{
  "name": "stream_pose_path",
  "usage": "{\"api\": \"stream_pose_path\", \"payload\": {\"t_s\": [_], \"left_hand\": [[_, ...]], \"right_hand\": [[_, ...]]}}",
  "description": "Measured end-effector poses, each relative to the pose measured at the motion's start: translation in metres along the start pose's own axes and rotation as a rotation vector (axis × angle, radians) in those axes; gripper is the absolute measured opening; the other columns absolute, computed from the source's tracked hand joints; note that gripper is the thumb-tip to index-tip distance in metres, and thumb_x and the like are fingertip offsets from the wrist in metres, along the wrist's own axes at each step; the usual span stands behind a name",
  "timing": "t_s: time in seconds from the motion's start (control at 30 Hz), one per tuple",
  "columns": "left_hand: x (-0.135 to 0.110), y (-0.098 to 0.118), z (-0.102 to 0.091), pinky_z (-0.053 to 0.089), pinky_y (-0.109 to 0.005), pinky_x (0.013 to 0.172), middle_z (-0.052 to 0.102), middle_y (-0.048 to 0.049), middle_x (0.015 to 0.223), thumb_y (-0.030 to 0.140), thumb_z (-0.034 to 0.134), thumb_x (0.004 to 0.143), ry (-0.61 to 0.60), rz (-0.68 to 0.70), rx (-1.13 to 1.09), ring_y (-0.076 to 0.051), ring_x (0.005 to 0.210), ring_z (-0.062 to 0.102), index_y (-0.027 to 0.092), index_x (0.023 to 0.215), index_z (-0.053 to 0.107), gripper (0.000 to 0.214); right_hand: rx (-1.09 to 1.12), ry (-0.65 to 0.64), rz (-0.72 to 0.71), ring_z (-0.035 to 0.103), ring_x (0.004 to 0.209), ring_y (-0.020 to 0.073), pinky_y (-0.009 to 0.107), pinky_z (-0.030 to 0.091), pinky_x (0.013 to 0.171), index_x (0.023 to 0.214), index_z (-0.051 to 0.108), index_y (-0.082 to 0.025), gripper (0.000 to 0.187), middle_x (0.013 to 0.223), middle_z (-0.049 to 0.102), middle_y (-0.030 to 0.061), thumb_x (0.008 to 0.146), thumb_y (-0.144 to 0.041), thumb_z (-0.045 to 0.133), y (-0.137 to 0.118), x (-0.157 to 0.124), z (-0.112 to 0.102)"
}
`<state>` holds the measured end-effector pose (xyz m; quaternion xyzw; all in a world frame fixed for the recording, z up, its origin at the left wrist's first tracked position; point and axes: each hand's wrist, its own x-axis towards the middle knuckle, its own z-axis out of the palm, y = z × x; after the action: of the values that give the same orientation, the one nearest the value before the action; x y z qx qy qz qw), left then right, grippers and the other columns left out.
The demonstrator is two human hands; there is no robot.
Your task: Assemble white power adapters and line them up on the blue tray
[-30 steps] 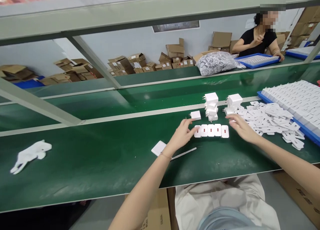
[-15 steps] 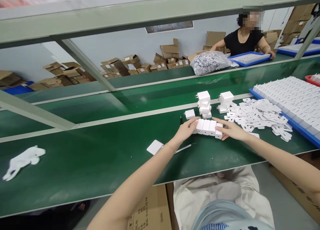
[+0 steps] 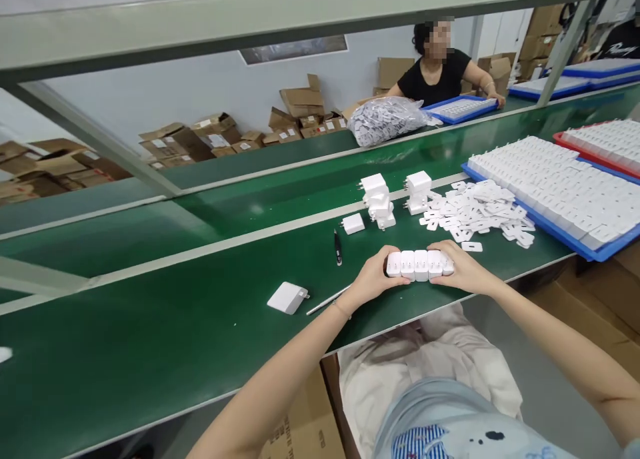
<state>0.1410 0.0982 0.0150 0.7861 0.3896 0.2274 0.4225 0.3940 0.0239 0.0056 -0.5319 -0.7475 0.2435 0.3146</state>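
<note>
A row of several white charger blocks (image 3: 419,264) is squeezed between my two hands near the front edge of the green bench (image 3: 150,326). My left hand (image 3: 373,278) presses the row's left end with curled fingers. At the right end my right hand (image 3: 463,270) clamps it the same way. Behind them stand two small stacks of white chargers (image 3: 379,199) (image 3: 418,191) and a single charger (image 3: 353,223). To the right lies a loose heap of small white labels (image 3: 477,212).
A black pen (image 3: 338,246), a thin metal rod (image 3: 327,300) and a lone white charger (image 3: 287,297) lie left of my hands. Blue trays of white chargers (image 3: 555,186) fill the right. Across the conveyor a person in black (image 3: 434,72) works beside a bag of white parts (image 3: 385,119). Cardboard boxes line the wall.
My hands closed in on the flat row of chargers, pushed them together, turned them on edge and drew them toward the bench's front edge. The view swung left.
</note>
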Motion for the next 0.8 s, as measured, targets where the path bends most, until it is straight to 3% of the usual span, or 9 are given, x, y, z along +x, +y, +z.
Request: {"api": "stream_pose_path", "payload": {"t_s": [0.13,0.23,0.3,0.37,0.6,0.7,0.8], "left_hand": [[0.006,0.015,-0.014,0.05,-0.041,0.093,0.064,-0.0093,0.124,0.035,0.085,0.062,-0.1,0.04,0.13,-0.028,0.108,0.061,0.023,0.117,0.059,0.062],[0.009,0.022,-0.024,0.056,-0.037,0.077,0.068,-0.0104,0.116,0.038,0.08,0.068,-0.183,0.033,0.177,-0.025,0.089,0.066,0.021,0.12,0.059,0.059],[0.012,0.025,-0.026,0.056,-0.032,0.064,0.071,-0.0065,0.103,0.039,0.077,0.071,-0.251,0.028,0.19,-0.02,0.07,0.066,0.021,0.118,0.06,0.053],[0.014,0.026,-0.023,0.055,-0.03,0.059,0.072,-0.0043,0.099,0.039,0.076,0.073,-0.28,0.033,0.207,-0.018,0.065,0.065,0.022,0.117,0.061,0.049],[0.019,0.03,-0.015,0.055,-0.036,0.078,0.072,-0.0066,0.11,0.038,0.079,0.071,-0.224,0.085,0.354,-0.029,0.097,0.067,0.022,0.11,0.063,0.045],[0.035,0.06,-0.02,0.055,-0.035,0.076,0.072,-0.0056,0.111,0.034,0.076,0.075,-0.247,0.142,0.457,-0.028,0.096,0.069,0.023,0.113,0.062,0.043],[0.084,0.125,-0.019,0.055,-0.035,0.079,0.069,-0.0065,0.114,0.034,0.073,0.079,-0.313,0.351,0.59,-0.028,0.099,0.068,0.024,0.114,0.062,0.038]], "right_hand": [[-0.093,0.017,0.016,0.051,0.129,0.0308,0.046,0.047,0.101,0.139,0.043,-0.024,0.067,0.14,0.049,0.0139,0.082,-0.046,0.07,-0.009,-0.009,-0.014],[-0.195,0.001,0.101,0.062,0.111,0.0297,0.042,0.053,0.087,0.141,0.042,-0.023,0.068,0.134,0.055,0.014,0.084,-0.051,0.067,-0.015,-0.011,-0.02],[-0.215,-0.032,0.093,0.065,0.101,0.0273,0.039,0.054,0.081,0.135,0.048,-0.021,0.059,0.126,0.059,0.0128,0.087,-0.051,0.065,-0.018,-0.009,-0.019],[-0.221,-0.051,0.056,0.066,0.097,0.0261,0.038,0.053,0.079,0.127,0.055,-0.019,0.049,0.119,0.063,0.0114,0.088,-0.049,0.064,-0.02,-0.006,-0.017],[-0.421,-0.074,-0.022,0.069,0.079,0.0241,0.032,0.05,0.063,0.123,0.059,-0.017,0.057,0.103,0.069,0.0099,0.082,-0.056,0.069,-0.022,0.001,-0.012],[-0.449,0.041,-0.066,0.07,0.079,0.0231,0.03,0.05,0.062,0.123,0.059,-0.016,0.057,0.101,0.071,0.01,0.084,-0.057,0.067,-0.021,-0.005,-0.032],[-0.55,0.276,-0.106,0.071,0.084,0.0253,0.033,0.053,0.064,0.125,0.059,-0.012,0.058,0.107,0.072,0.014,0.089,-0.057,0.061,-0.019,-0.016,-0.085]]}}
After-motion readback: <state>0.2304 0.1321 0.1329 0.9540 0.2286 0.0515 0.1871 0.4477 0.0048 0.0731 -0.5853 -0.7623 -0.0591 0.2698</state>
